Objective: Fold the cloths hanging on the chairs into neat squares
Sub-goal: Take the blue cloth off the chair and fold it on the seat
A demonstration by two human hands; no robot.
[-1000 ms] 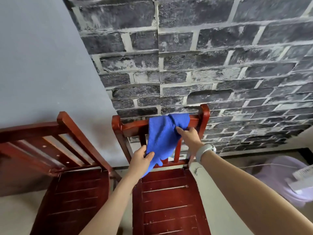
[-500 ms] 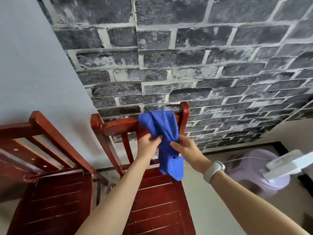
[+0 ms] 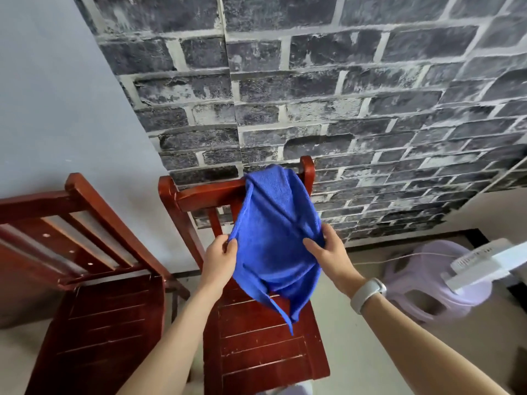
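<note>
The left hand (image 3: 219, 259) is pinching the left edge of the blue microfibre cloth (image 3: 273, 232), fingers curled round the hem. The right hand (image 3: 328, 252) is gripping the right edge, thumb in front and fingers behind the fabric. The cloth is hanging between both hands above the seat of the red wooden chair (image 3: 256, 337), its top draped over the chair's top rail near the right post. A second red chair (image 3: 94, 309) is standing just beside it on the left. Behind is a dark brick-pattern wall (image 3: 342, 95).
</note>
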